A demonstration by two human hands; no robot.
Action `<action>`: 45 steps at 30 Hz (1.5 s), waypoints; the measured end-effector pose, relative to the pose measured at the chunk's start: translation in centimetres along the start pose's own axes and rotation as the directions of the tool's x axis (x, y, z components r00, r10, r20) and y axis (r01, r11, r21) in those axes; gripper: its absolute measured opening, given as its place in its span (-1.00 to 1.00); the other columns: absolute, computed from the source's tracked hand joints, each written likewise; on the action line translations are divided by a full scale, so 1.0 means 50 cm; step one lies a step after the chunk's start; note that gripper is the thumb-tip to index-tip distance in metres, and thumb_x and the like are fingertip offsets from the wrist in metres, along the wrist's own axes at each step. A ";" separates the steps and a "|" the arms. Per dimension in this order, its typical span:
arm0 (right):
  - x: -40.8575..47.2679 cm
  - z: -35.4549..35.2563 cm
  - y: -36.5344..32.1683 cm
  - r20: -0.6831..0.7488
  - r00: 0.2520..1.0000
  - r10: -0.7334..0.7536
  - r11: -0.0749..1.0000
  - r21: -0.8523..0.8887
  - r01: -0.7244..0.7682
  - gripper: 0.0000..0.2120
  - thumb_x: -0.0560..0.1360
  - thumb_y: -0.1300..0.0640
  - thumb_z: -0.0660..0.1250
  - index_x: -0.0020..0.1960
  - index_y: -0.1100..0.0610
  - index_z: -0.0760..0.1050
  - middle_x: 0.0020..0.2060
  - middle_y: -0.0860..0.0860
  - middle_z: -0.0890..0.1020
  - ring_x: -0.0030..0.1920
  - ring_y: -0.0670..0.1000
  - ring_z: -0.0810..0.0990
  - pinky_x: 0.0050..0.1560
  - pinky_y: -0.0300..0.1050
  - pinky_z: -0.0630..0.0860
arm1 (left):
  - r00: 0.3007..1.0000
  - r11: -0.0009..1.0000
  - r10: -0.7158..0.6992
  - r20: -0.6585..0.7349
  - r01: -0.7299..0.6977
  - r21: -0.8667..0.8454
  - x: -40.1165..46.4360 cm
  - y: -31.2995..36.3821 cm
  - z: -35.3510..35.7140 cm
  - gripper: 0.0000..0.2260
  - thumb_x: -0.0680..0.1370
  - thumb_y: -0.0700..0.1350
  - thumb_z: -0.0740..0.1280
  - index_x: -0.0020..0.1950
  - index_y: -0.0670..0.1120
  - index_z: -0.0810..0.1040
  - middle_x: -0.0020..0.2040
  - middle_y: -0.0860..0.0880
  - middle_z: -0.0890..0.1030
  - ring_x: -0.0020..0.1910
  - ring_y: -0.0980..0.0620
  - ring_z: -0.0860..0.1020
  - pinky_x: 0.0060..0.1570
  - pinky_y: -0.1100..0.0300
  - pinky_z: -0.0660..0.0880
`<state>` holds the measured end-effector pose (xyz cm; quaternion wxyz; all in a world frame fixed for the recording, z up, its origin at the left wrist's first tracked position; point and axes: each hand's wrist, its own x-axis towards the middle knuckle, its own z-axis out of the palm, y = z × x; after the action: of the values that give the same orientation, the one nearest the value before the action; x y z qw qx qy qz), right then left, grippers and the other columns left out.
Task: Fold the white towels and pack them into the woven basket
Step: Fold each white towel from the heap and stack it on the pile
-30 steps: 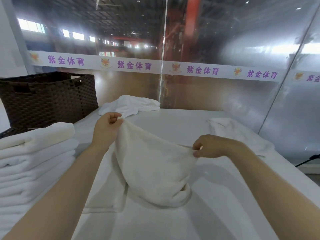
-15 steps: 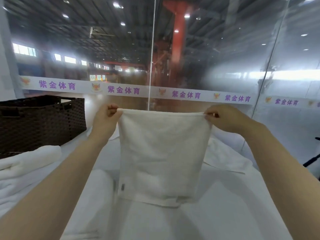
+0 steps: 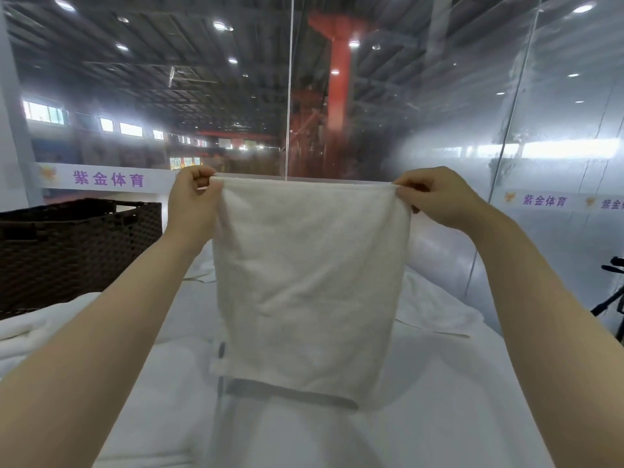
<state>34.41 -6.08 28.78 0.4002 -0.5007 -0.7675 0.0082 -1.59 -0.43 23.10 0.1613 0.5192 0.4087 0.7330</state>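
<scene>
A white towel (image 3: 307, 285) hangs doubled over in front of me, its top edge stretched flat. My left hand (image 3: 192, 201) pinches the top left corner and my right hand (image 3: 439, 201) pinches the top right corner. Its lower edge hangs just above the white table (image 3: 439, 417). The dark brown woven basket (image 3: 74, 248) stands at the far left on the table. Folded white towels (image 3: 30, 332) lie stacked at the left edge, in front of the basket. Another loose white towel (image 3: 435, 305) lies flat on the right, partly hidden by the held one.
A clear glass wall (image 3: 506, 130) with a white banner of purple characters runs behind the table. A bit of crumpled towel (image 3: 202, 275) shows behind my left wrist. A black tripod (image 3: 611, 298) stands off the table's right edge.
Both hands have lifted the towel off the table and pulled it apart, from a bunched heap to a flat hanging sheet. My view has tilted upward.
</scene>
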 end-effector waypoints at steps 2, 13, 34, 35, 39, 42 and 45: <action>0.002 0.001 -0.003 0.007 1.000 -0.015 0.995 0.099 0.014 -0.82 0.59 0.21 0.29 -0.07 0.07 0.66 -0.36 -0.20 0.59 -0.33 -0.13 0.50 -0.16 -0.25 0.51 | 1.000 1.000 -0.007 -0.010 0.007 0.008 0.005 -0.008 -0.010 -0.85 0.56 -0.08 0.30 0.13 0.03 0.50 0.02 0.11 0.56 -0.07 0.22 0.52 0.00 0.30 0.47; 0.033 0.038 0.028 0.138 0.986 0.091 0.950 0.284 -0.128 -0.83 0.62 0.17 0.27 -0.06 0.13 0.62 -0.16 -0.03 0.64 -0.13 -0.08 0.58 0.07 -0.12 0.56 | 0.981 0.986 -0.115 0.154 0.094 0.138 0.029 -0.031 -0.031 -0.86 0.58 -0.15 0.32 0.14 -0.04 0.53 0.00 0.05 0.57 0.02 0.10 0.53 0.03 0.32 0.44; 0.008 0.072 0.056 0.240 0.967 0.089 0.956 0.251 -0.151 -0.75 0.54 0.22 0.38 -0.29 0.17 0.43 -0.31 0.08 0.51 -0.33 0.01 0.46 -0.18 -0.09 0.47 | 0.994 0.972 -0.044 0.101 0.019 0.233 0.027 -0.032 -0.033 -0.91 0.60 -0.13 0.28 0.08 0.03 0.47 -0.05 0.14 0.52 -0.10 0.09 0.49 -0.05 0.12 0.48; 0.009 0.070 0.056 0.214 0.972 0.097 0.946 0.284 -0.156 -0.74 0.53 0.24 0.38 -0.29 0.16 0.40 -0.29 0.10 0.51 -0.34 0.00 0.45 -0.22 -0.10 0.46 | 0.994 0.975 -0.040 0.104 0.016 0.223 0.028 -0.029 -0.033 -0.91 0.60 -0.13 0.28 0.08 0.03 0.48 -0.06 0.15 0.52 -0.11 0.12 0.48 -0.05 0.13 0.46; 0.008 0.050 0.052 0.196 0.975 0.102 0.895 0.409 -0.176 -0.75 0.50 0.27 0.42 -0.26 0.16 0.39 -0.19 0.14 0.59 -0.30 0.04 0.47 -0.36 -0.18 0.48 | 0.990 0.982 -0.053 0.132 0.028 0.189 0.035 -0.024 -0.039 -0.90 0.59 -0.14 0.30 0.00 0.07 0.50 -0.06 0.11 0.52 -0.14 0.12 0.46 -0.08 0.13 0.41; 0.004 0.038 0.038 0.155 0.984 0.083 0.800 0.578 -0.159 -0.77 0.54 0.30 0.33 -0.22 0.11 0.37 -0.41 -0.03 0.47 -0.43 -0.05 0.41 -0.51 -0.26 0.36 | 0.980 0.987 -0.134 0.150 0.119 0.104 0.042 -0.012 -0.039 -0.87 0.57 -0.16 0.33 -0.04 0.10 0.51 -0.03 0.06 0.54 -0.07 0.06 0.47 -0.19 0.16 0.40; 0.006 0.034 0.024 0.081 0.992 0.100 0.602 0.789 -0.125 -0.76 0.59 0.31 0.20 -0.18 0.03 0.37 -0.46 -0.11 0.39 -0.53 -0.13 0.32 -0.62 -0.30 0.19 | 0.943 0.963 -0.267 0.198 0.264 0.042 0.056 -0.001 -0.028 -0.88 0.54 -0.16 0.33 0.02 0.04 0.55 0.00 0.01 0.53 -0.10 0.04 0.46 -0.33 0.21 0.37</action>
<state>34.20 -4.61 27.31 0.5680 -0.3194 -0.6573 0.3785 -4.01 0.83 24.64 0.2956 0.5323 0.4619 0.6449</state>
